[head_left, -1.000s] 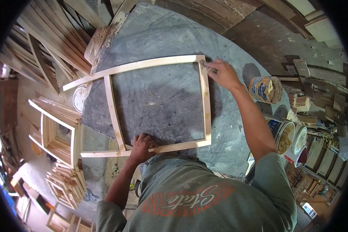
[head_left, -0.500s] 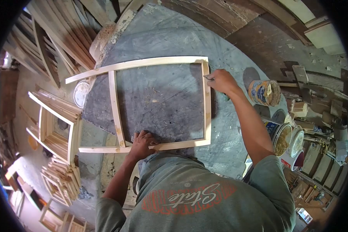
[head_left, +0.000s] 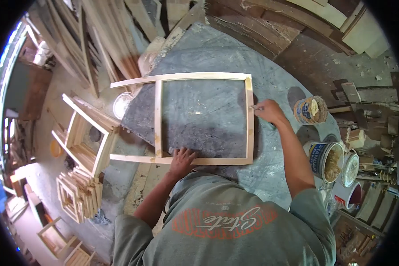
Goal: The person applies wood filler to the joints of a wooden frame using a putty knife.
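A pale wooden frame [head_left: 204, 76] lies flat on the grey worktable, with one crossbar and two rail ends sticking out to the left. Yellowish patches show at its joints. My left hand [head_left: 182, 162] grips the near rail just right of the crossbar, fingers curled over its inner edge. At the right end rail, my right hand [head_left: 269, 112] is closed on a small thin tool [head_left: 254, 107], its tip touching the wood. Most of that tool is hidden in my fingers, so its exact kind cannot be made out.
The grey worktable [head_left: 208, 48] has a curved right edge. An open can [head_left: 303, 111] lies near it, with a larger bucket [head_left: 318, 155] and other containers below. Stacked wooden frames [head_left: 103, 150] stand at left, near a white lid [head_left: 122, 105]. Long boards [head_left: 104, 40] lean behind.
The view has shifted, so the whole scene sits further right. My right hand has moved down along the end rail, toward its middle. My left hand stays on the near rail.
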The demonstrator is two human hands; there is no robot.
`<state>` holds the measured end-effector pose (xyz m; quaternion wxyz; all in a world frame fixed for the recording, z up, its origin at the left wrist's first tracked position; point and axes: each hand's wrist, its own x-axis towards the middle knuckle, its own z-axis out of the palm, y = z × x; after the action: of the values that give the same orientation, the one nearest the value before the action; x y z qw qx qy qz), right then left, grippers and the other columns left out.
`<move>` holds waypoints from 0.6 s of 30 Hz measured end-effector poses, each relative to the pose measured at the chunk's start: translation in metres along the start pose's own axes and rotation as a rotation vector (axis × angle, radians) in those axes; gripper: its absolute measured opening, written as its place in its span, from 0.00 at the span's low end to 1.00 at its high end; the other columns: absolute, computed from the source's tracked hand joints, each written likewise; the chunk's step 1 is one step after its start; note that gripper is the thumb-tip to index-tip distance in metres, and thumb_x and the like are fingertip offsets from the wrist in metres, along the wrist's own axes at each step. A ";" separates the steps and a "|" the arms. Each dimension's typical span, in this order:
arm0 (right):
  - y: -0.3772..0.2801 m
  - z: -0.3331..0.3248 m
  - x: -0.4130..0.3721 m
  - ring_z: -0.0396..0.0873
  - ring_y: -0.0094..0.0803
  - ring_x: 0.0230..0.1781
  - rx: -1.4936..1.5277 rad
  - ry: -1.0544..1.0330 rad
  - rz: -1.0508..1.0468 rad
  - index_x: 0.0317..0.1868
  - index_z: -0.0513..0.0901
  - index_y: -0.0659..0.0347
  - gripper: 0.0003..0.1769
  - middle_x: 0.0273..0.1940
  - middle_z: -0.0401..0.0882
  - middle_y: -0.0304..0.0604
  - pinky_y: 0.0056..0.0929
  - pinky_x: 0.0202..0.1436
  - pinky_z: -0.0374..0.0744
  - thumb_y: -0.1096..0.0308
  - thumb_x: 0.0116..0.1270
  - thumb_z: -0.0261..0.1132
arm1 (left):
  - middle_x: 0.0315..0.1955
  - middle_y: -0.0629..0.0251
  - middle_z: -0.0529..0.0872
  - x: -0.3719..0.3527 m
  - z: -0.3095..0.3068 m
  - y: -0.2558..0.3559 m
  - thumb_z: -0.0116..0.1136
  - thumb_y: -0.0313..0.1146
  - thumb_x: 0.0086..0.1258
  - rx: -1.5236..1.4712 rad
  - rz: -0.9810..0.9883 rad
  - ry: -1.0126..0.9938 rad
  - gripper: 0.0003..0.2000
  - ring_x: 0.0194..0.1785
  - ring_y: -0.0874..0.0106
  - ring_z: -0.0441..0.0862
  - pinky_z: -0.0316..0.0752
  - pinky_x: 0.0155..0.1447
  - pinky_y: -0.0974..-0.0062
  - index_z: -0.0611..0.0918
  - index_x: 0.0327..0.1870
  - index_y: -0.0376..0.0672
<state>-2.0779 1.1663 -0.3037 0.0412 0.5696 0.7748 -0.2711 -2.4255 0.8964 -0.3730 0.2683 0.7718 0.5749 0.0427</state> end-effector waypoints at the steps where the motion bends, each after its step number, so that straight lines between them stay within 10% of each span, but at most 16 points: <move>1: 0.007 0.000 -0.023 0.87 0.47 0.36 0.121 0.122 0.009 0.43 0.91 0.57 0.17 0.37 0.87 0.56 0.40 0.43 0.82 0.58 0.55 0.73 | 0.50 0.63 0.79 -0.003 0.002 0.003 0.68 0.39 0.59 0.058 0.022 0.028 0.21 0.62 0.60 0.71 0.63 0.65 0.53 0.80 0.54 0.49; 10: 0.074 0.000 -0.179 0.79 0.24 0.22 0.785 0.456 0.290 0.53 0.87 0.63 0.17 0.32 0.81 0.38 0.23 0.23 0.77 0.66 0.67 0.67 | 0.44 0.56 0.81 -0.027 -0.101 0.038 0.67 0.37 0.64 -0.058 0.081 0.053 0.18 0.53 0.53 0.80 0.72 0.57 0.56 0.77 0.51 0.43; 18: 0.053 0.038 -0.141 0.82 0.26 0.37 0.748 0.541 0.022 0.56 0.87 0.61 0.18 0.43 0.87 0.43 0.29 0.40 0.82 0.67 0.66 0.69 | 0.44 0.58 0.81 -0.020 -0.062 0.032 0.70 0.42 0.60 0.104 0.119 0.082 0.18 0.54 0.56 0.78 0.70 0.57 0.55 0.80 0.47 0.45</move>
<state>-1.9902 1.0379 -0.3034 -0.3680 0.6038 0.6005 -0.3733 -2.4279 0.8943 -0.3009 0.2013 0.8151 0.5398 0.0604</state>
